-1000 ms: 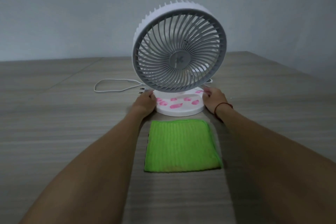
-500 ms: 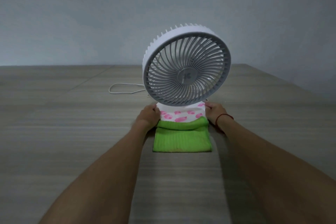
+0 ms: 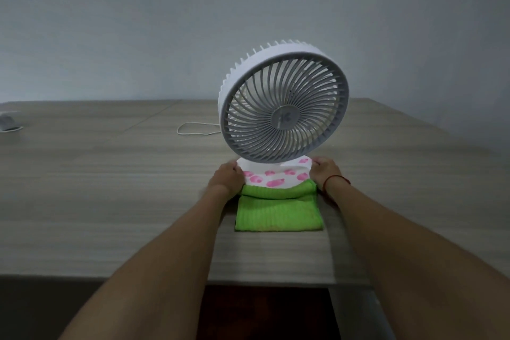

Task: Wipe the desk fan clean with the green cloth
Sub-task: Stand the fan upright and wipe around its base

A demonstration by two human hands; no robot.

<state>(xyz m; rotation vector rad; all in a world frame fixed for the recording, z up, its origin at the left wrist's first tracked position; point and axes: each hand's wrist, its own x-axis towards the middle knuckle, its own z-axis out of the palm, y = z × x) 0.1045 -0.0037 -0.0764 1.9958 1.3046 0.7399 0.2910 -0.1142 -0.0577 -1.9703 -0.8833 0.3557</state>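
Head view: left hand (image 3: 226, 177) and right hand (image 3: 325, 172) gripping opposite sides of white round desk fan (image 3: 283, 107) base, pink-smeared. Flat green ribbed cloth (image 3: 278, 212) lying toward near worktop (image 3: 110, 188) edge, its far edge bunching against base, between forearms, equally near both hands.

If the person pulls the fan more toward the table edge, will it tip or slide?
The fan looks top-heavy: a large head over a small base, so it may tip. The green cloth is bunched against the base and probably resists sliding. Left hand and right hand steady it.
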